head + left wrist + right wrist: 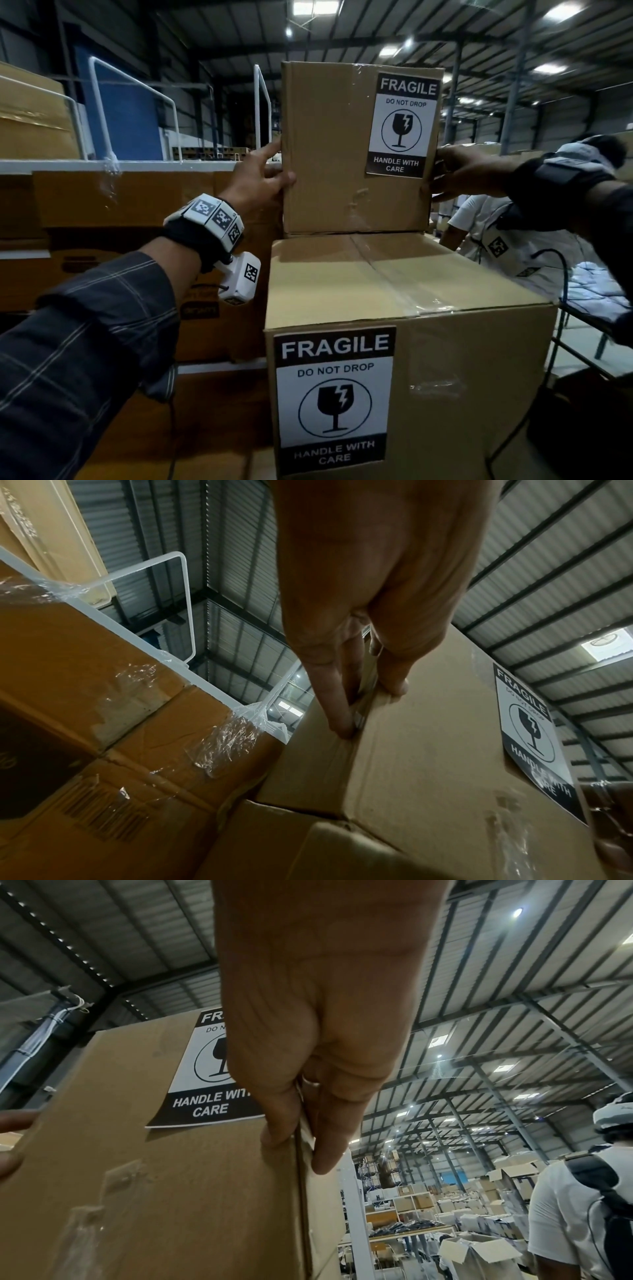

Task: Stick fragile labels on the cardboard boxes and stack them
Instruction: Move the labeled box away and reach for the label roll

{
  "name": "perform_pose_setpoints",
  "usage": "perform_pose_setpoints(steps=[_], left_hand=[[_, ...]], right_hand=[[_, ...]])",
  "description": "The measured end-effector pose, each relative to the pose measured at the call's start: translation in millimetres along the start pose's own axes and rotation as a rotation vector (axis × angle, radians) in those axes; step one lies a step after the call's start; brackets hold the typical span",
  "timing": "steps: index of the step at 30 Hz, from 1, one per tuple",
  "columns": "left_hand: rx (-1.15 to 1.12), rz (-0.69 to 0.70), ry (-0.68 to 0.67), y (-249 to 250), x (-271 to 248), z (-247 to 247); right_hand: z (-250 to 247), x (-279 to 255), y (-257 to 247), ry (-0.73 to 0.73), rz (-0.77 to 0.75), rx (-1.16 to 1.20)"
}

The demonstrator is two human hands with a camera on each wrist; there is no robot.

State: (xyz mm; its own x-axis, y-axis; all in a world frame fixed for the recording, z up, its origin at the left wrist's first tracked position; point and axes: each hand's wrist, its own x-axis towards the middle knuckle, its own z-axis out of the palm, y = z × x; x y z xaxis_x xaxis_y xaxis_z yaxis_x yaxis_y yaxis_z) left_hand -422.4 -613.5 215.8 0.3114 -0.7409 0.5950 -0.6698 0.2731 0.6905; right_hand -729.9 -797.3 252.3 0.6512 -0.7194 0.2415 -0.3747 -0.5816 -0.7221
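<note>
Top box [342,144], labelled, at upper centre, rests on the lower box [445,377]. Left hand [255,178] and right hand [459,174] each grasp a side edge: stacking step. Next move likely calls for squaring it up, then letting go.

The upper box [352,147] stood on the rear part of the lower box [404,342], leaving the front of the lower box's top bare and reachable. On the left, stacked cartons [137,202] and a white rail [137,166] crowded close to the upper box; the left hand [260,178] filled the narrow gap there. On the right, the right hand [459,171] sat against the box's edge, with another person [513,240] just beyond it. Above the upper box lay open air up to the roof.
</note>
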Motion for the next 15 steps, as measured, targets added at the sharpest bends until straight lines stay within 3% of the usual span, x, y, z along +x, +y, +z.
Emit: perform_pose_setpoints(steps=[8, 15], left_hand=[[0.029, -0.018, -0.053, -1.0, 2.7, 1.9], [0.110, -0.003, 0.035, 6.9, -6.6, -1.7]], right_hand=[[3.2, 9.8, 7.3, 0.078, 0.041, -0.037], [-1.9, -3.7, -5.6, 0.105, 0.131, -0.256]])
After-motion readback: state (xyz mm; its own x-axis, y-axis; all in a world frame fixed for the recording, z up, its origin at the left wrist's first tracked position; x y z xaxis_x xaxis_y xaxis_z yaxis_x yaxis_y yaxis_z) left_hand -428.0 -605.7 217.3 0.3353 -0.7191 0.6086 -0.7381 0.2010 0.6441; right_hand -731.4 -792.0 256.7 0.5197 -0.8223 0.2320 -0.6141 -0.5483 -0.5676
